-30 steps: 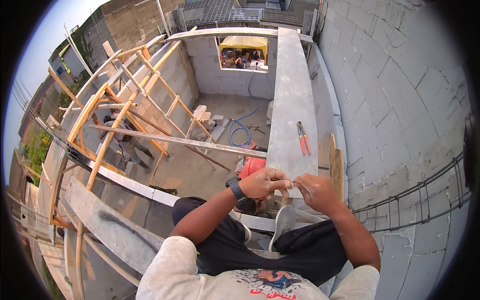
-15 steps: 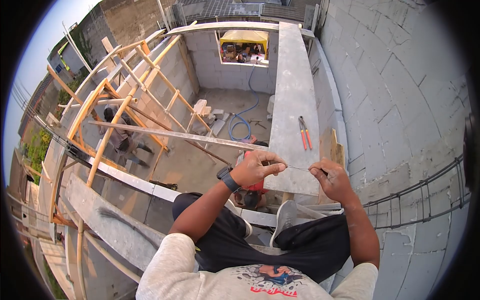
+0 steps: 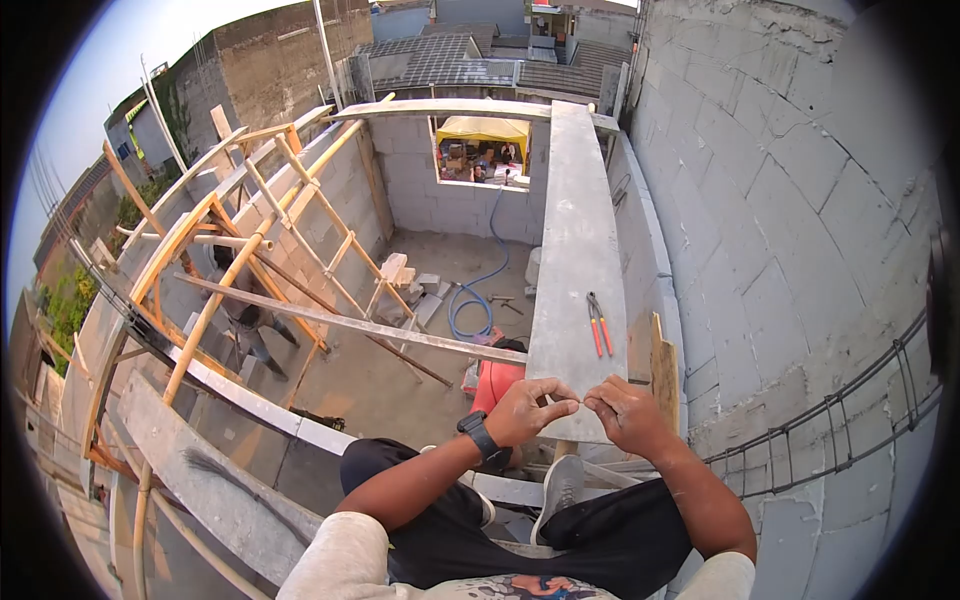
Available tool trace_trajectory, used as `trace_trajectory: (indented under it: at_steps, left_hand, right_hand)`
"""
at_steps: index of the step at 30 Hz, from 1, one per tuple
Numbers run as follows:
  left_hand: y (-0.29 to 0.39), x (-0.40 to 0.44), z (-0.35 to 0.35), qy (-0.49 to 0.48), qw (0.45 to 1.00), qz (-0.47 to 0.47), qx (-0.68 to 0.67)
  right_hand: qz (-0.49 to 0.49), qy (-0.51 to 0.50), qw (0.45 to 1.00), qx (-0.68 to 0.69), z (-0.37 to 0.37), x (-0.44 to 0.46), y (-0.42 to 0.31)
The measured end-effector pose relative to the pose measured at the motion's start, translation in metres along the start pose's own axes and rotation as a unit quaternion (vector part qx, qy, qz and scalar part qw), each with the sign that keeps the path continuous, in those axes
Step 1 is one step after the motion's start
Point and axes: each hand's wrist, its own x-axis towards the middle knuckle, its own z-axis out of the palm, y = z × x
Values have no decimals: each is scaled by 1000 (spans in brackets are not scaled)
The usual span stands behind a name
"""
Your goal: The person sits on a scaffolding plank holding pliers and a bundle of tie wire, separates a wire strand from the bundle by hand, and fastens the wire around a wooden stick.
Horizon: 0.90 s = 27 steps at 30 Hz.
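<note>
My left hand (image 3: 528, 412), with a dark watch on its wrist, is closed in a pinch over the near end of a grey plank. My right hand (image 3: 626, 415) is pinched too, its fingertips almost touching the left ones. A thin wire runs between the two pinches; at this moment the fingers hide most of it. Farther up the plank (image 3: 580, 220) lie pincers (image 3: 598, 325) with red-orange handles, out of contact with either hand. On another board at the lower left rests a bundle of thin dark wires (image 3: 235, 478).
A person in red (image 3: 495, 385) is below my hands, and another person (image 3: 240, 310) stands at the left beside bamboo scaffolding (image 3: 205, 335). A steel rebar cage (image 3: 830, 425) runs along the block wall (image 3: 750, 220) at right. A blue hose (image 3: 470, 300) lies on the floor below.
My hands have come together, closing the visible span of wire between them. The view has tilted upward. The person in red shows more of the back, and the person at left has shifted.
</note>
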Motion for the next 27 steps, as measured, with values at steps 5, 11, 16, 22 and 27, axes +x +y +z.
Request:
trace_trajectory:
  at_steps: [5,11,16,22,27]
  left_hand:
    - [8,1,-4,45,998,-46,21]
    - [1,2,-2,24,998,-49,-25]
    - [3,3,-5,28,999,-40,5]
    - [5,5,-15,23,998,-54,7]
    - [-15,8,-20,22,996,-42,-80]
  right_hand:
    - [13,45,999,7,6,2,-1]
    - [31,50,998,25,9,2,-5]
    - [41,45,997,40,11,2,-2]
    - [63,55,993,81,12,2,-10]
    - [45,33,998,15,8,1,-17]
